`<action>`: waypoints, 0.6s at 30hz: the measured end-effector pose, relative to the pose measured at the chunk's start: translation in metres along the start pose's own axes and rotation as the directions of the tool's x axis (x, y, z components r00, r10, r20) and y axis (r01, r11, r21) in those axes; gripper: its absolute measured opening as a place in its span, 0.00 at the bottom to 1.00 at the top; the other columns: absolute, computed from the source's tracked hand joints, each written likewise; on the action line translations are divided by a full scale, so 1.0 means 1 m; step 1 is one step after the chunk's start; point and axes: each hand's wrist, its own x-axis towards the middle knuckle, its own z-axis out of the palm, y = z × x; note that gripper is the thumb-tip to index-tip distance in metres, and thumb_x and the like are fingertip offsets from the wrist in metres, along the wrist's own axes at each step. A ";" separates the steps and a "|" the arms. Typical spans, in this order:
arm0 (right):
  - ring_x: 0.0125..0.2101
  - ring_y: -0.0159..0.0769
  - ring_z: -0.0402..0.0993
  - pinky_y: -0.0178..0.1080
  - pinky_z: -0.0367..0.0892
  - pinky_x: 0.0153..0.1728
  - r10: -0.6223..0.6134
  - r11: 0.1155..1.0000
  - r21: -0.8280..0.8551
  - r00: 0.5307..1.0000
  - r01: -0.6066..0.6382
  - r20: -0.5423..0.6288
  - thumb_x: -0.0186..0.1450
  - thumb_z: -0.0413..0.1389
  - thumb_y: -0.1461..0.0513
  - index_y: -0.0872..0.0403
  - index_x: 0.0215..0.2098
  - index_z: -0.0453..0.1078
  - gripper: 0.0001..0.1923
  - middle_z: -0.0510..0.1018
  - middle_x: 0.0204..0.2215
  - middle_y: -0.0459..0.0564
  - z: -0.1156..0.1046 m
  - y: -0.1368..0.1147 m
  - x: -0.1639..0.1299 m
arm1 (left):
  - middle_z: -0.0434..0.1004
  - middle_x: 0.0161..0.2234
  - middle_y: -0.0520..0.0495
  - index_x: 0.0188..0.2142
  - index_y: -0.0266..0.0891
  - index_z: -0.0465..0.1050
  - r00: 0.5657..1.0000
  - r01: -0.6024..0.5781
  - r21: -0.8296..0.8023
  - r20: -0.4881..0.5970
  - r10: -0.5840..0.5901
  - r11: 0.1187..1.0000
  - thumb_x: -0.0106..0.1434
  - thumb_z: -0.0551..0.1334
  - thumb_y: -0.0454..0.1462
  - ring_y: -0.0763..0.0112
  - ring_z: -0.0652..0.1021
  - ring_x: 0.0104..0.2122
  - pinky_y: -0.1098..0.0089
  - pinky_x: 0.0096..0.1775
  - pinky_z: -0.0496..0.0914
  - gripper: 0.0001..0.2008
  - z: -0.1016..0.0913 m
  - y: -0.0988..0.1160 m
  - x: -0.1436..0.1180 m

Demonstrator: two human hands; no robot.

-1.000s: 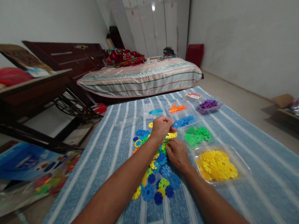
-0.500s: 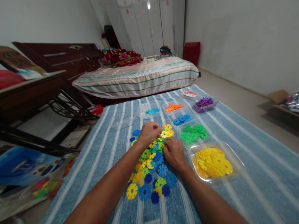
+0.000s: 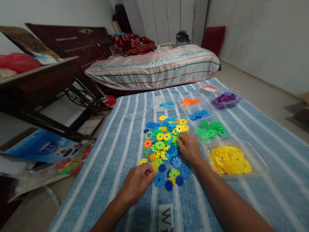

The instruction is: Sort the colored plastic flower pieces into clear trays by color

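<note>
A loose pile of flower-shaped plastic discs point(image 3: 159, 146) in yellow, blue, green and orange is spread on the striped cloth. My left hand point(image 3: 138, 181) is at the pile's near left corner, thumb and fingers pinched together; whatever they hold is hidden. At the right edge of the pile, my right hand point(image 3: 190, 147) has its fingers curled inward, their contents hidden too. Beside it stand clear plastic boxes of sorted discs: yellow discs point(image 3: 230, 160), green discs point(image 3: 212, 130), blue discs point(image 3: 199, 115), orange discs point(image 3: 190, 101) and purple discs point(image 3: 225, 99).
A clear box with light blue discs point(image 3: 166, 104) stands behind the pile, beside a clear lid point(image 3: 137, 113). A red and white card point(image 3: 208, 88) lies at the far edge. Beyond are a bed point(image 3: 154, 69) and, to the left, a dark table point(image 3: 38, 72).
My left hand has moved from the far part of the pile back to its near left corner, uncovering discs. My right hand stays at the right edge. The camera view has shifted.
</note>
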 end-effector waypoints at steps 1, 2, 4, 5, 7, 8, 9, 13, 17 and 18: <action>0.41 0.41 0.71 0.43 0.61 0.45 -0.001 1.000 0.002 1.000 0.001 -0.001 0.65 0.53 0.60 0.53 0.34 0.75 0.09 0.78 0.39 0.53 0.000 0.000 0.000 | 0.69 0.23 0.53 0.25 0.40 0.68 1.000 0.005 0.044 0.016 -0.005 0.999 0.58 0.57 0.43 0.70 0.71 0.26 0.71 0.30 0.61 0.11 0.003 0.000 -0.004; 0.41 0.41 0.71 0.43 0.61 0.46 -0.001 1.000 0.004 1.000 0.001 -0.003 0.65 0.53 0.60 0.53 0.34 0.75 0.09 0.78 0.39 0.53 0.000 0.000 0.000 | 0.71 0.26 0.52 0.28 0.40 0.70 1.000 0.007 0.085 0.025 -0.010 0.996 0.58 0.57 0.42 0.69 0.72 0.29 0.70 0.32 0.62 0.09 0.006 0.000 -0.008; 0.41 0.41 0.71 0.43 0.61 0.46 0.000 1.000 0.008 1.000 0.000 -0.010 0.64 0.53 0.60 0.53 0.34 0.75 0.09 0.78 0.39 0.53 0.000 0.001 -0.001 | 0.75 0.33 0.49 0.36 0.40 0.73 0.999 0.009 0.153 0.036 -0.015 0.988 0.57 0.59 0.41 0.66 0.74 0.35 0.69 0.37 0.64 0.10 0.012 0.000 -0.012; 0.41 0.41 0.71 0.43 0.61 0.46 0.002 1.000 0.009 1.000 -0.002 -0.013 0.64 0.53 0.60 0.53 0.34 0.75 0.09 0.78 0.39 0.53 0.001 0.001 -0.001 | 0.75 0.36 0.47 0.40 0.41 0.73 0.999 0.008 0.177 0.042 -0.015 0.984 0.57 0.59 0.40 0.65 0.75 0.37 0.68 0.39 0.65 0.12 0.014 0.000 -0.013; 0.42 0.41 0.71 0.43 0.61 0.46 0.004 1.000 0.010 1.000 -0.004 -0.017 0.64 0.53 0.60 0.53 0.34 0.75 0.09 0.78 0.39 0.53 0.001 0.002 -0.002 | 0.75 0.41 0.45 0.44 0.41 0.73 0.998 -0.005 0.198 0.064 -0.008 0.980 0.58 0.59 0.40 0.63 0.75 0.41 0.66 0.42 0.65 0.14 0.017 0.000 -0.014; 0.42 0.41 0.71 0.43 0.62 0.46 0.004 1.000 0.012 1.000 -0.004 -0.018 0.64 0.53 0.60 0.52 0.34 0.75 0.09 0.78 0.40 0.53 0.002 0.002 -0.002 | 0.74 0.42 0.45 0.43 0.41 0.72 0.997 -0.013 0.199 0.076 -0.002 0.980 0.58 0.59 0.40 0.63 0.74 0.41 0.66 0.43 0.65 0.14 0.018 0.000 -0.014; 0.42 0.41 0.71 0.44 0.62 0.46 0.002 1.000 0.016 1.000 -0.002 -0.017 0.64 0.53 0.60 0.52 0.34 0.75 0.09 0.78 0.40 0.53 0.002 0.002 -0.002 | 0.74 0.41 0.45 0.42 0.41 0.72 0.997 -0.021 0.194 0.082 0.005 0.981 0.58 0.59 0.39 0.63 0.74 0.40 0.66 0.42 0.64 0.12 0.018 0.001 -0.013; 0.41 0.41 0.70 0.44 0.62 0.46 -0.004 1.000 0.020 1.000 0.005 -0.016 0.64 0.53 0.59 0.52 0.34 0.75 0.09 0.78 0.39 0.53 0.001 0.001 -0.001 | 0.71 0.34 0.48 0.30 0.40 0.68 0.998 -0.035 0.121 0.055 0.029 0.992 0.55 0.59 0.38 0.66 0.72 0.35 0.68 0.37 0.63 0.04 0.018 0.003 -0.011; 0.41 0.41 0.70 0.43 0.61 0.46 -0.006 1.000 0.013 1.000 0.006 -0.020 0.64 0.53 0.60 0.52 0.34 0.74 0.08 0.78 0.38 0.52 0.000 0.000 -0.001 | 0.65 0.24 0.54 0.25 0.40 0.64 0.998 0.023 -0.122 0.055 -0.016 0.992 0.54 0.59 0.41 0.71 0.69 0.27 0.71 0.31 0.61 0.08 0.017 -0.001 -0.007; 0.41 0.41 0.70 0.43 0.61 0.45 -0.006 1.000 0.010 1.000 0.006 -0.019 0.64 0.53 0.60 0.52 0.33 0.74 0.08 0.78 0.38 0.52 0.001 -0.001 0.000 | 0.63 0.22 0.55 0.24 0.40 0.64 0.997 0.046 -0.193 0.065 -0.034 0.980 0.54 0.59 0.43 0.72 0.67 0.25 0.71 0.29 0.61 0.09 0.016 -0.002 -0.005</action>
